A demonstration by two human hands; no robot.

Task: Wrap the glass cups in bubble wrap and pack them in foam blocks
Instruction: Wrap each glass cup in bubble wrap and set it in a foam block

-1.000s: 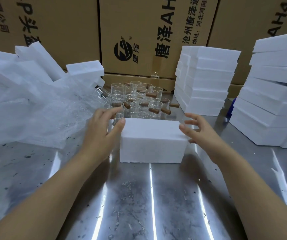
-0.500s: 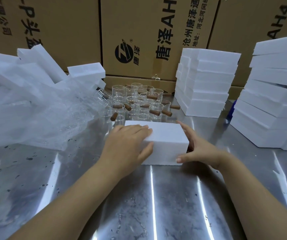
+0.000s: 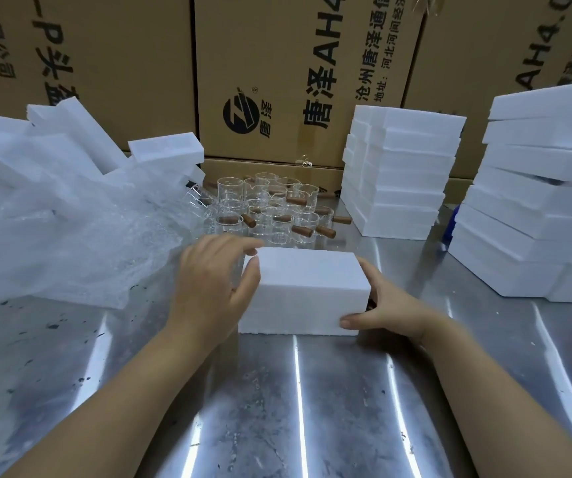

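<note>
Leftmost, entry one: bubble wrap (image 3: 53, 243), a crumpled clear heap on the steel table (image 3: 294, 408), with loose foam slabs (image 3: 165, 151) leaning on and behind it.

Entry two: your left hand (image 3: 212, 288). Its fingers curl over the far top edge of the foam block (image 3: 305, 288) and the thumb presses the block's left end, so it grips the block.

Entry three: glass cups (image 3: 267, 208), unwrapped and clustered just behind the block, their brown handles pointing various ways.

Entry four: the foam block itself, a white brick lying flat at mid-table between your two hands.

Entry five: your right hand (image 3: 391, 312). The thumb lies along the block's near lower corner. The fingers wrap round its right end and are mostly hidden behind it. It holds the block.

Entry six: a foam stack (image 3: 401, 177), neat, right of the cups.

Entry seven: a second stack (image 3: 536, 201) at the far right, its slabs slightly askew.

Backdrop: printed cardboard cartons (image 3: 277, 63) run along the rear.
</note>
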